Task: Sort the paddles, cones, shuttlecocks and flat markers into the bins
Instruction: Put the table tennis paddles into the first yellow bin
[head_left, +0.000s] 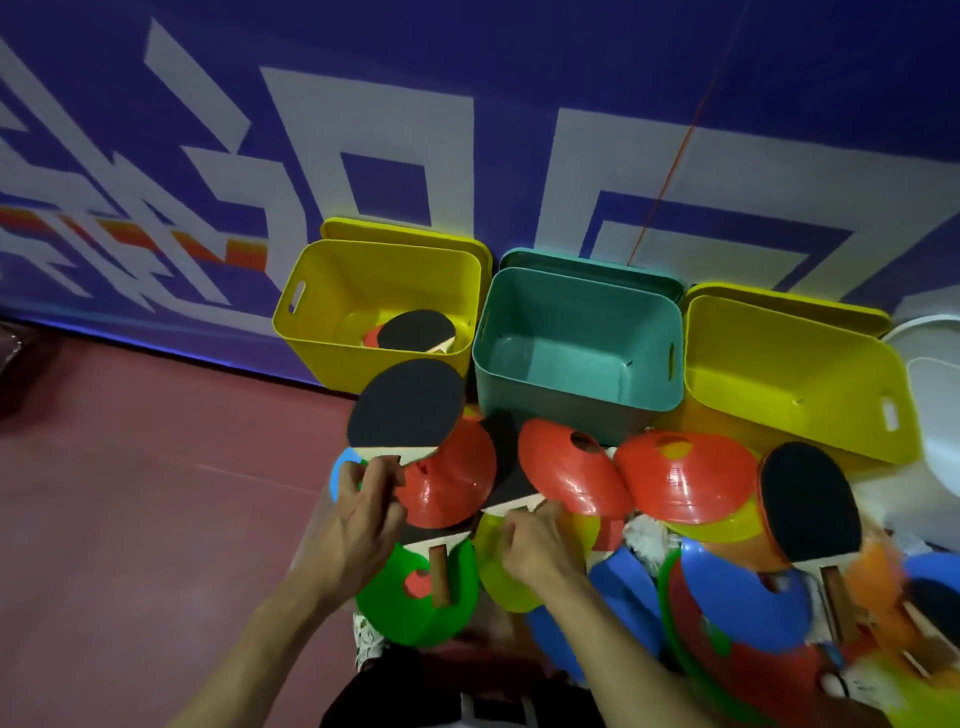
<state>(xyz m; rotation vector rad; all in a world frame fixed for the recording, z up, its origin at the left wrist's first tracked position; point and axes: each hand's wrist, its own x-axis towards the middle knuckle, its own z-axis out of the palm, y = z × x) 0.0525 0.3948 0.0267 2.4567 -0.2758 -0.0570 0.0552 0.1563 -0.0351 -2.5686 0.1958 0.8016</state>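
Gripping a black-faced paddle (406, 410) by its pale wooden handle, the left hand (363, 525) holds it raised just in front of the left yellow bin (311, 332), fingers and thumb curled round the grip. That bin already holds a paddle (415, 331) lying flat on its floor. Right of that bin stands a teal bin (576, 395), then a second yellow bin (789, 410); each has a matching lid propped behind it. Nearer than the left yellow bin, the right hand (535, 540) curls round the handle of another paddle (506, 467) wedged among orange cones (571, 478). Green, yellow and blue cones lie heaped around, with one more paddle (810, 504) at the far right; the fluffy white pieces there may be shuttlecocks, though blur hides them. Behind the bins a purple banner (467, 78) carries large white lettering, too cropped to read.
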